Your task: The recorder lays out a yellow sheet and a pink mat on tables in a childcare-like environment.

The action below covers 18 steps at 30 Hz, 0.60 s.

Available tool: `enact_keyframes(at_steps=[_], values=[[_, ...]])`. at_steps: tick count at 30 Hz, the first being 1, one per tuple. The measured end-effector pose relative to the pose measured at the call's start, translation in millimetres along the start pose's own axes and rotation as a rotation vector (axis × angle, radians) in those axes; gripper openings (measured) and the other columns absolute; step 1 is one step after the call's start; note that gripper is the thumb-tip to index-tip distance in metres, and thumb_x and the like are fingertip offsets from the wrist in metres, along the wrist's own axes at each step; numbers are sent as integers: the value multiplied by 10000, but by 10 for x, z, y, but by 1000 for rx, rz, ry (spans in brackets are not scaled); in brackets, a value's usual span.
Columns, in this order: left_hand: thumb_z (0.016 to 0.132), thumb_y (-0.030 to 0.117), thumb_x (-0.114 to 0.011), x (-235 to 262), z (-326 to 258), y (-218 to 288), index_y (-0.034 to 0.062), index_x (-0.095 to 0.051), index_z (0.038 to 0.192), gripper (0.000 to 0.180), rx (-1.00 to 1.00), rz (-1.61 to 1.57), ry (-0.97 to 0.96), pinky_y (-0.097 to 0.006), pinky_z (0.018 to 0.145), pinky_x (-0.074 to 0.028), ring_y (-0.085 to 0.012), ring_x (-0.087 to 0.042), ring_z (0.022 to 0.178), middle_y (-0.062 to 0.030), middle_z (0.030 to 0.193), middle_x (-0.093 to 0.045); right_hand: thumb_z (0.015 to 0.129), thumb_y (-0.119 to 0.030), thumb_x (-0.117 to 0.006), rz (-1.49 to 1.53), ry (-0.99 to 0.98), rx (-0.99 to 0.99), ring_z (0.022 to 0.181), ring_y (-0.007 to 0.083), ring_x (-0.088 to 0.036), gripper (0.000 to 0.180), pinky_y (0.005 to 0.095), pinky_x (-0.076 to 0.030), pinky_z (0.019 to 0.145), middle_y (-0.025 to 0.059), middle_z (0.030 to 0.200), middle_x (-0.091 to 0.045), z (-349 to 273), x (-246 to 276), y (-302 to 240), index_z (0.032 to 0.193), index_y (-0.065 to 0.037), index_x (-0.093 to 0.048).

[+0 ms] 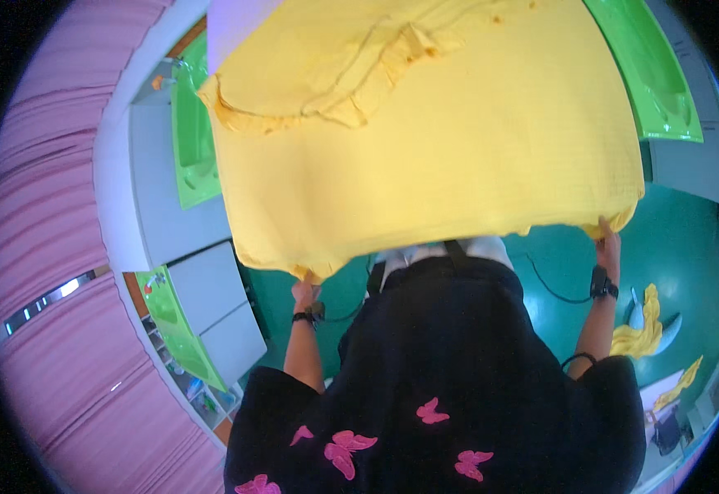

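A wide yellow bed sheet [434,165] spreads out in front of me, over what looks like a bed or table. Its far part is bunched into a crumpled ridge [376,70]. My left hand [307,290] is closed on the near left corner of the sheet. At the near right corner, my right hand [608,244] grips the edge, thumb on top. Between the hands the near edge hangs in a slight curve before my waist. A purple surface [238,29] shows beyond the sheet at the far left. Most of what lies beneath is hidden.
Green basins [192,136] on grey cabinets stand at the left, another green basin [656,78] at the far right. Pink curtains [55,181] line the left wall. Yellow cloths [641,336] lie at the lower right. A dark cable [550,288] crosses the green floor.
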<state>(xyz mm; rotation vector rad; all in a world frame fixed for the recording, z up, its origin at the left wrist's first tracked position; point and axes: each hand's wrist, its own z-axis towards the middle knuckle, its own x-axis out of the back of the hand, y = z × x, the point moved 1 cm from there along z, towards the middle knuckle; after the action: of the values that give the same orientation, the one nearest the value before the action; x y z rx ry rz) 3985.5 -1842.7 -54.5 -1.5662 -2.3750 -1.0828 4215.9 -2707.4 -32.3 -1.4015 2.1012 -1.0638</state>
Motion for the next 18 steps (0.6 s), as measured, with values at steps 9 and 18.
enact_keyframes(at_steps=[9, 18], values=[[861, 236, -612, -407, -71, 927, -30, -396, 1336, 585, -488, -56, 491, -403, 920, -434, -324, -521, 1073, -221, 1258, -491, 878, -401, -629, -767, 823, 894, 1110, 326, -542, 552, 435, -450, 914, 227, 1217, -540, 262, 109, -918, 1258, -22, -501], [882, 147, -619, 176, 434, 828, 95, -341, 1135, 380, -220, -714, 64, -310, 389, -363, -158, -488, 519, -52, 736, -518, 706, -393, -778, -833, 743, 395, 1261, 343, -432, 714, 476, -417, 1000, 203, 1328, -466, 660, -364, -1231, 1248, -33, -484]])
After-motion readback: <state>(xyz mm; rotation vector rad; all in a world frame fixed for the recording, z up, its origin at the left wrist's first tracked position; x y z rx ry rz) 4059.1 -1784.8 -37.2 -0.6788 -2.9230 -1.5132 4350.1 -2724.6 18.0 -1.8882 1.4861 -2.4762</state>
